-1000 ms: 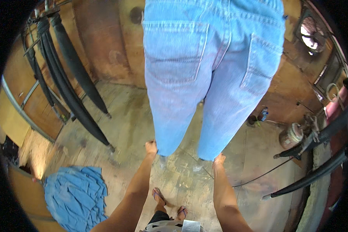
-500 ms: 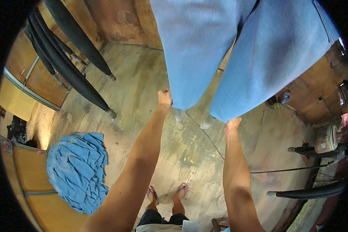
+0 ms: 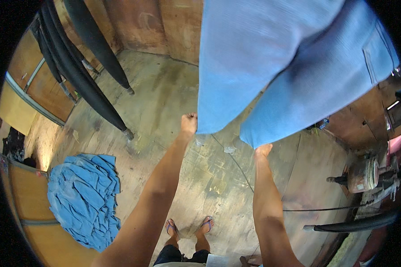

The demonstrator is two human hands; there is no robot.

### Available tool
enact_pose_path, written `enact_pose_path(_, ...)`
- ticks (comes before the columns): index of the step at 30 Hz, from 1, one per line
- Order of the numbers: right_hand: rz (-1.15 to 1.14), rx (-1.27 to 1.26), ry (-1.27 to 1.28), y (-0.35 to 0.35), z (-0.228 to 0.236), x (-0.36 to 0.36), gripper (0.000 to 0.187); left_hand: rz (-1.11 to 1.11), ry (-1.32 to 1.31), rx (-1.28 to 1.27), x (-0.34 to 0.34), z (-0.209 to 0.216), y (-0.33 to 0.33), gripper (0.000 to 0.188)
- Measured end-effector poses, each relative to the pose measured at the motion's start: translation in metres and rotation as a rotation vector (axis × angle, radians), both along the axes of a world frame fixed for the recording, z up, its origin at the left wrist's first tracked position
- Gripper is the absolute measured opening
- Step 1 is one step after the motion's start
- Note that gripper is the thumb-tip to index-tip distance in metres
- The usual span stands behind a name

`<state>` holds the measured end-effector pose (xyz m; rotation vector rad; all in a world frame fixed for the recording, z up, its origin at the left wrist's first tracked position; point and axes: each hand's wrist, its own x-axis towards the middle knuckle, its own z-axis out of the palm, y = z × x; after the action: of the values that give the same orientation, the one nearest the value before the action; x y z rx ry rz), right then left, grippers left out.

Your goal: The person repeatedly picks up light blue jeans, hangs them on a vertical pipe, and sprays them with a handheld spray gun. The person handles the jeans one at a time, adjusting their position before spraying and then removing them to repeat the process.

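A pair of light blue jeans [image 3: 258, 58] hangs in front of me, its legs full and spread as if filled out from inside. My left hand [image 3: 189, 123] is closed on the outer edge of the left leg's hem. My right hand [image 3: 263, 150] grips the bottom corner of the right leg's hem, which is drawn to a point there. Both arms reach forward. Just under the hems, a pale see-through piece [image 3: 229, 149] shows; what it belongs to is hidden. The waist of the jeans is out of view.
A heap of blue garments [image 3: 85, 200] lies on the floor at left. Long black leg-shaped forms [image 3: 87, 80] hang at upper left. Another black form [image 3: 356, 224] juts in at right, below a thin dark cord [image 3: 321, 209] and a round rusty container [image 3: 363, 173]. Wooden panels [image 3: 140, 26] stand behind.
The jeans' hems have come lower and their legs have shifted right, covering more of the see-through ends. Both hands keep their grip and have dropped slightly.
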<state>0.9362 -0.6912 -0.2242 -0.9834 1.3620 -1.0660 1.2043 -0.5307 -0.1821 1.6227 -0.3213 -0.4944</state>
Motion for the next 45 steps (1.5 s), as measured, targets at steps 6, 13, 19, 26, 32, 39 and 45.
enact_pose_path(6,0.003,-0.221,-0.203,0.083,-0.049,-0.031,0.053,0.055,-0.242,0.114,-0.056,-0.077,0.088,0.037)
enact_pose_path(13,0.376,0.05,0.431,0.239,-0.149,-0.118,0.05,-0.092,0.072,0.399,-0.156,-0.179,0.197,0.036)
enact_pose_path(19,0.758,0.572,0.677,0.414,-0.268,-0.216,0.05,-0.234,0.202,0.498,-0.239,-0.312,0.287,0.032)
enact_pose_path(26,0.914,1.039,0.773,0.592,-0.332,-0.297,0.053,-0.405,0.423,0.832,-0.29,-0.558,0.499,0.02)
enact_pose_path(32,1.044,1.224,0.749,0.646,-0.323,-0.318,0.057,-0.002,0.757,2.022,-0.31,-0.52,0.864,0.024)
enact_pose_path(39,1.352,1.346,0.7,0.501,-0.296,-0.235,0.065,-0.649,0.511,1.237,-0.284,-0.392,0.83,0.094)
enact_pose_path(45,1.56,0.81,1.023,0.387,-0.16,-0.085,0.054,-0.534,0.572,0.594,-0.208,-0.246,0.691,0.078)
